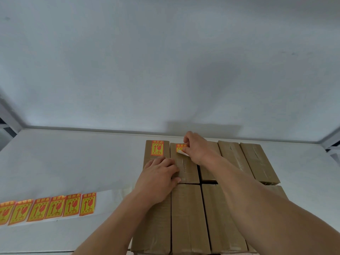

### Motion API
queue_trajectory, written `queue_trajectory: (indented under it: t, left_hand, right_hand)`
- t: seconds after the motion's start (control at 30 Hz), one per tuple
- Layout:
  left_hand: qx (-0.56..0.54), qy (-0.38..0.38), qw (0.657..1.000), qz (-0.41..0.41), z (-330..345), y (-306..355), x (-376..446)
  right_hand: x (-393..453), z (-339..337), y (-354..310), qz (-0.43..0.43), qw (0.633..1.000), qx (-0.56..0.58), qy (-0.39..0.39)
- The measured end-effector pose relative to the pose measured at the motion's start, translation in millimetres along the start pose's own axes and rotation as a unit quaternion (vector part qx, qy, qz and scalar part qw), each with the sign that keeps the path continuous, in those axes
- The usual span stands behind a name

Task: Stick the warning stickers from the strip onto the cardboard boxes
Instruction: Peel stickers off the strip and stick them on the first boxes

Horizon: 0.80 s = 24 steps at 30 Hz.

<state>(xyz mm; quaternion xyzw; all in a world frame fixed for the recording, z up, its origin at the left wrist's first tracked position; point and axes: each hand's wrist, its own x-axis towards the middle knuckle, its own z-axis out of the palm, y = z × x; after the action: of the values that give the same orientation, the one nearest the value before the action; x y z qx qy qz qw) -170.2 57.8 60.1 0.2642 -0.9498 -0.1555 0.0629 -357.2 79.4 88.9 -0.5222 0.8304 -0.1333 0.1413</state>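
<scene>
Boxes packed in rows, lower centre of the worktop. We see our right hand pinching a half-stuck sticker on the second far box; left hand lies flat, released. Strip lower left.

Brown cardboard boxes sit side by side in two rows. One back box wears a yellow-and-red sticker; its neighbour's sticker is half stuck. The strip lies at 9 o'clock.

a pale wall rises behind a white table.
</scene>
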Motion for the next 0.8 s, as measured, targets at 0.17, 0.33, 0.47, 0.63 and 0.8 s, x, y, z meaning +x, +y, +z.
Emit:
queue_trajectory:
  t: [0.17,0.33,0.47,0.63,0.8]
  left_hand:
    - [0.004,0.004,1.0,0.001,-1,-1,-1]
    - [0.002,0.01,1.0,0.004,0,-1,-1]
    - [0.004,0.007,1.0,0.002,1,0,-1]
    - [0.003,0.002,1.0,0.003,1,0,-1]
    - [-0.004,0.013,1.0,0.004,2,-1,-1]
  right_hand:
    - [-8,3,6,-0.073,0.995,-0.067,0.025]
    - [-19,6,11,-0.086,0.989,-0.116,0.013]
    - [-24,11,13,-0.063,0.989,-0.135,0.008]
    - [-24,15,11,-0.046,0.991,-0.128,0.0]
    - [-17,5,6,-0.047,0.993,-0.106,-0.005]
